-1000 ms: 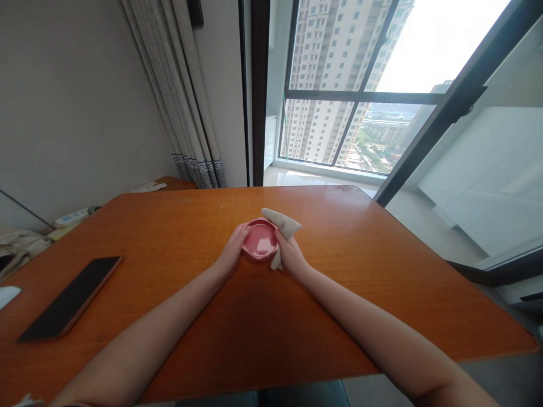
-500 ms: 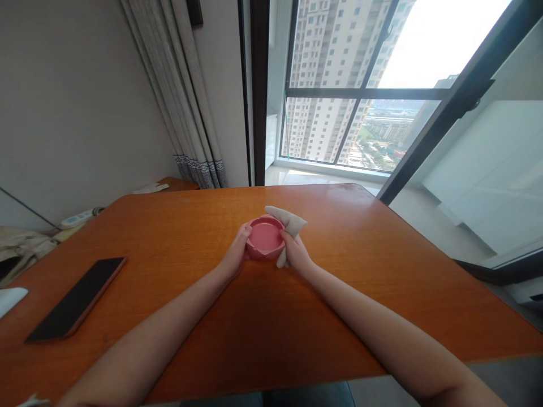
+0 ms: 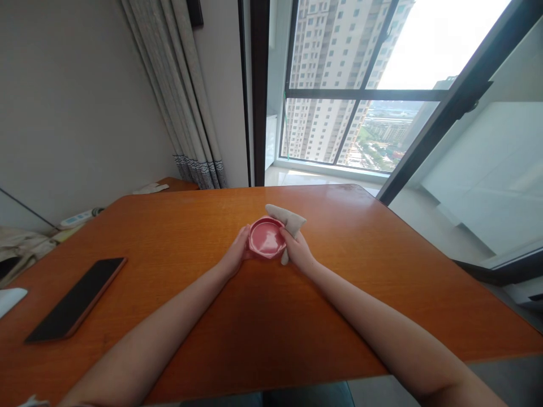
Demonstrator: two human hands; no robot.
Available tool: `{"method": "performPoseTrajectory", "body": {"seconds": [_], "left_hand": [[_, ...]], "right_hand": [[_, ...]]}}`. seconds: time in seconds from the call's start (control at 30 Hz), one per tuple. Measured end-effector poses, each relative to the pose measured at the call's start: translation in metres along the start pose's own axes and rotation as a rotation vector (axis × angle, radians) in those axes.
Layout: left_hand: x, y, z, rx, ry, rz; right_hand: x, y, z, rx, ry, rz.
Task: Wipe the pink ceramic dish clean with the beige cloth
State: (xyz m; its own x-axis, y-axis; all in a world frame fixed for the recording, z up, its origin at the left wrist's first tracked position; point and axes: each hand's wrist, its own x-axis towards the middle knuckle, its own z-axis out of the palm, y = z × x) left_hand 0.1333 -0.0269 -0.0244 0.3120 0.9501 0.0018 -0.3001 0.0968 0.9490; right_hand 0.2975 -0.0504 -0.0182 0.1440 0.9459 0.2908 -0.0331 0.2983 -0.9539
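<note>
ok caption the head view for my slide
Left hand and right hand hold a pink dish, pale cloth in the right.

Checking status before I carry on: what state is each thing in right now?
Pink dish: held, hollow side showing.
Pale cloth: bunched, against dish.
Left hand: gripping dish's left side.
Right hand: gripping cloth and dish's right side.
Black slab: lying flat on table.
Curtain: gathered, hanging in folds.
</note>
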Motion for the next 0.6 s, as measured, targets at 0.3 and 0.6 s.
{"method": "performPoseTrajectory", "body": {"seconds": [0.3,0.6], "left_hand": [[0.003,-0.006,0.006,-0.186,0.250,0.083],[0.001,-0.007,0.003,-0.047,0.260,0.124]], "right_hand": [[-0.010,0.014,0.018,0.274,0.010,0.398],[-0.007,0.022,0.026,0.551,0.076,0.411]]}}
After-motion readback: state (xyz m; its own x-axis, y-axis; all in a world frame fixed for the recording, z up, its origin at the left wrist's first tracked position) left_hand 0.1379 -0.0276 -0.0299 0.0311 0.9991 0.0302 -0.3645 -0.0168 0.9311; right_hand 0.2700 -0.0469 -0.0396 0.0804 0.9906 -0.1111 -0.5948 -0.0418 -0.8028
